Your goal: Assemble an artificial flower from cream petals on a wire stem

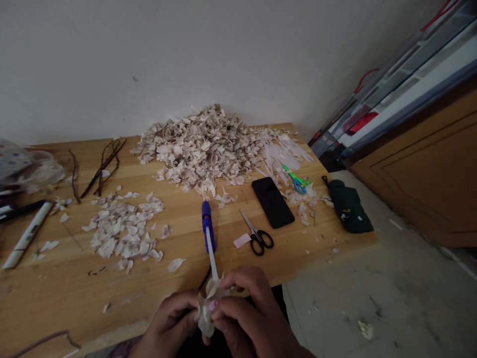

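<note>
Near the table's front edge, a small flower of pale dried petals with a pink centre is between my hands. My left hand is closed, gripping the flower from the left between thumb and fingers. My right hand is closed too, its fingertips pinching the petals beside the pink centre. Just beyond the hands lies a blue glue gun with a white glue stick pointing toward me. A loose group of single petals lies to the left.
A big heap of petals rests against the wall. To the right are black-handled scissors, a phone, green-blue scissors, clear glue sticks and a dark pouch. Dark twigs and a white marker lie left.
</note>
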The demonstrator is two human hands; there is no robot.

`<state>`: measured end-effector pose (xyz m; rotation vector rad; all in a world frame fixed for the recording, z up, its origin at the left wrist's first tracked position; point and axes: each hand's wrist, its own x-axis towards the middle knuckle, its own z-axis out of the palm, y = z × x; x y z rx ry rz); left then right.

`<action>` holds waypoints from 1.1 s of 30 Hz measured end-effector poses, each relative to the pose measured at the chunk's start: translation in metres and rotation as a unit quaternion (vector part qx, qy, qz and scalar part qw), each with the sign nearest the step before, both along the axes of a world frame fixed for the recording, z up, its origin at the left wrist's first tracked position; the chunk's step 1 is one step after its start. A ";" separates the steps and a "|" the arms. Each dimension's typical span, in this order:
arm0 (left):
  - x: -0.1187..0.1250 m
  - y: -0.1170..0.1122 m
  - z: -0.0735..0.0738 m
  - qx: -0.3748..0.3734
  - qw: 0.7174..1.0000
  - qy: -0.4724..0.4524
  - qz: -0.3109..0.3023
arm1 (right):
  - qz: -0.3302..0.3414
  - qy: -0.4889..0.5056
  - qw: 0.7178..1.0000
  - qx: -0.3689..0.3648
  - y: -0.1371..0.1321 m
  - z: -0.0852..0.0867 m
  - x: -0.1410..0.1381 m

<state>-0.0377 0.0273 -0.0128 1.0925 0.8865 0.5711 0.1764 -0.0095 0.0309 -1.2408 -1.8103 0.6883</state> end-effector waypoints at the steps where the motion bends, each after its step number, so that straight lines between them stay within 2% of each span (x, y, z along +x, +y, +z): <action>1: 0.000 0.000 0.000 0.002 1.000 0.003 0.002 | 0.000 0.003 1.000 0.000 0.000 0.000 0.000; 7: 0.002 -0.001 -0.001 -0.012 1.000 0.004 0.017 | 0.016 0.000 1.000 -0.010 -0.002 0.000 -0.001; 13: 0.004 0.002 0.000 -0.019 1.000 -0.008 0.013 | -0.007 0.029 0.999 -0.018 -0.003 0.001 -0.004; 33: 0.003 -0.001 0.000 -0.012 1.000 -0.018 0.012 | 0.020 0.004 1.000 0.008 0.002 0.003 0.000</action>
